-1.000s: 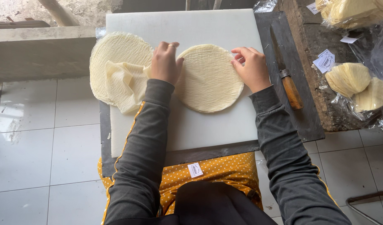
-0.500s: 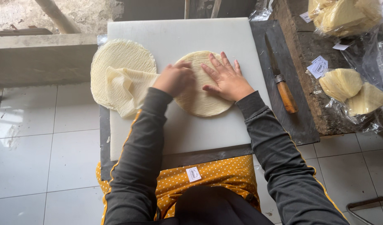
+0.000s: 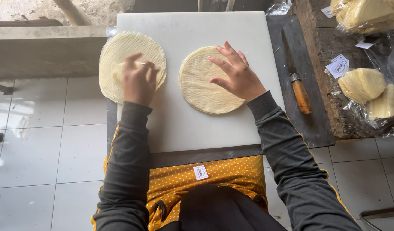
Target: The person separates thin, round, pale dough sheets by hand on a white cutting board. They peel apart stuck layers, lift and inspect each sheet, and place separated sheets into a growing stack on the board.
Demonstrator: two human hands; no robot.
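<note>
Two round, ridged flatbread sheets lie on the white cutting board (image 3: 192, 128). The single flatbread sheet (image 3: 201, 81) rests flat near the board's middle, and the right hand (image 3: 235, 72) lies open on its right half, fingers spread, pinning rather than gripping. The left hand (image 3: 139, 81) is curled over the stack of flatbread sheets (image 3: 115, 55) at the board's left edge (it overhangs that edge), fingers closed on a loose flap of the top sheet. A wooden-handled knife (image 3: 297, 81) lies on the dark slab to the right, beside bagged flatbreads (image 3: 370, 90).
</note>
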